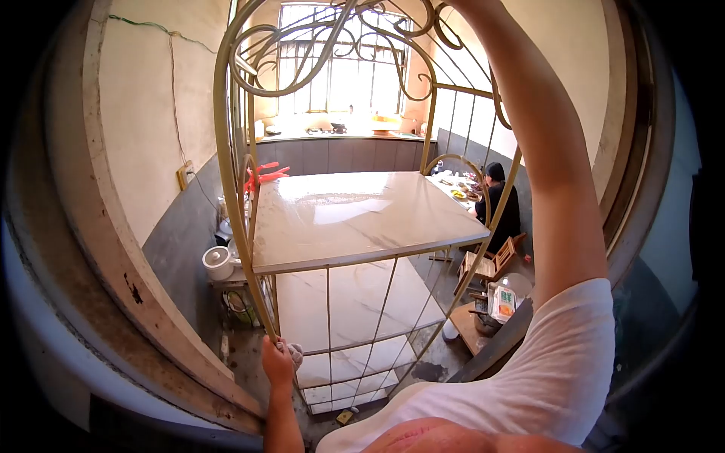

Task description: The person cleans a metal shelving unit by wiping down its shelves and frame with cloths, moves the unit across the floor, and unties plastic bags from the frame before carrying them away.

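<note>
A tall metal rack (229,151) stands upright on the floor (430,371), seen from above, its gold-toned bars curling into scrolls at the top. The left hand (278,362) is at the lower part of its near left post, fingers curled in around the post and a bunched grey cloth (294,353). The right arm (540,143), in a white sleeve (559,332), stretches up past the near right side of the rack and leaves at the top of the view, so I cannot tell what its fingers do.

The top shelf (355,211) is pale and marbled, with a glossy, streaked patch towards its far edge. More pale shelves (351,302) sit below it behind thin bars. Red items (268,174) show at its far left corner; whether they touch it is unclear. Left of the rack is a white lidded pot (218,261). Beyond it, a counter (340,137) runs under a barred window (340,68). To the right, a person in black (504,211) is beside a table with dishes (462,189), near a wooden chair (491,262).
</note>
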Demonstrator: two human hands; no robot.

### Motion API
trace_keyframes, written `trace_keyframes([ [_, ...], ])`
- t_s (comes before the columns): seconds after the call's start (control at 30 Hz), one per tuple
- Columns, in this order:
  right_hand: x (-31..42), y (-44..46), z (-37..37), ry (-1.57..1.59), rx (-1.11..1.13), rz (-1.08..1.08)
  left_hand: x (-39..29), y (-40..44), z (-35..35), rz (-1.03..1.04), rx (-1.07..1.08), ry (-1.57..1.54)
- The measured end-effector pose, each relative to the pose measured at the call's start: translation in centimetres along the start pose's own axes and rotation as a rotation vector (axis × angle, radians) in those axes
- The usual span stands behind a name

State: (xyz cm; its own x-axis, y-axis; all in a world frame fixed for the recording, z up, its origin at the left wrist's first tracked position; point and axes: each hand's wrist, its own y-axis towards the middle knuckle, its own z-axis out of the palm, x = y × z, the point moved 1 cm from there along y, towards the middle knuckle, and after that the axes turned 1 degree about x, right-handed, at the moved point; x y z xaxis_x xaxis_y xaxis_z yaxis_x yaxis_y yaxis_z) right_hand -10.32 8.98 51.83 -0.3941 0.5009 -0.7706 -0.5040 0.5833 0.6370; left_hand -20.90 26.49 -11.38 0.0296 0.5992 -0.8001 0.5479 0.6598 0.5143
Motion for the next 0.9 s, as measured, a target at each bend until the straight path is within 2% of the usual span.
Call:
trace_keyframes([
  [0.2, 1.9, -1.8, -0.2, -0.073, 0.011, 0.208, -0.1, 0.2, 0.0, 0.005, 0.001, 0.022],
  [0.27, 2.0, -1.6, 0.2, 0.048, 0.006, 0.32, 0.1, 0.3, 0.1, -0.004, 0.003, 0.017],
  [0.3, 2.2, -2.0, 0.2, 0.046, 0.011, 0.322, 0.1, 0.3, 0.1, -0.006, 0.007, 0.019],
  [0.37, 3.7, -2.9, -0.2, 0.124, -0.231, 0.127, 0.3, 0.3, 0.2, -0.008, 0.014, 0.018],
  [0.47, 5.8, -5.6, -1.7, 0.1, -0.113, 0.205, 0.5, 0.5, 0.0, 0.066, -0.002, 0.029],
  [0.53, 6.9, -8.9, -0.2, 0.41, -0.102, 0.381, 0.1, 0.4, -0.1, 0.057, -0.009, 0.014],
  [0.57, 7.9, -9.7, -1.4, 0.16, 0.013, 0.178, -0.1, 0.4, -0.1, 0.057, -0.008, 0.015],
  [0.6, 8.3, -9.9, -2.1, -0.029, 0.062, 0.084, -0.2, 0.4, -0.2, 0.037, 0.002, 0.004],
  [0.67, 9.1, -9.5, -2.3, 0.557, 0.036, 0.747, -0.5, 0.5, -0.3, 0.023, 0.014, 0.001],
  [0.7, 8.7, -10.0, -2.4, 0.559, 0.033, 0.754, -0.6, 0.5, -0.4, 0.0, 0.021, -0.033],
  [0.77, 7.9, -11.8, -2.3, -0.062, 0.103, 0.076, -0.3, 0.5, -0.3, -0.029, 0.022, -0.06],
  [0.83, 6.9, -13.6, -2.5, 0.146, 0.217, 0.186, 0.8, 0.4, 0.3, -0.01, 0.012, -0.035],
  [0.87, 6.8, -14.1, -2.8, 0.094, 0.279, 0.142, 0.8, 0.4, 0.2, -0.019, -0.001, -0.035],
  [0.9, 6.6, -15.4, -2.1, 0.033, 0.229, 0.191, 0.6, 0.5, 0.3, -0.025, 0.004, -0.009],
])
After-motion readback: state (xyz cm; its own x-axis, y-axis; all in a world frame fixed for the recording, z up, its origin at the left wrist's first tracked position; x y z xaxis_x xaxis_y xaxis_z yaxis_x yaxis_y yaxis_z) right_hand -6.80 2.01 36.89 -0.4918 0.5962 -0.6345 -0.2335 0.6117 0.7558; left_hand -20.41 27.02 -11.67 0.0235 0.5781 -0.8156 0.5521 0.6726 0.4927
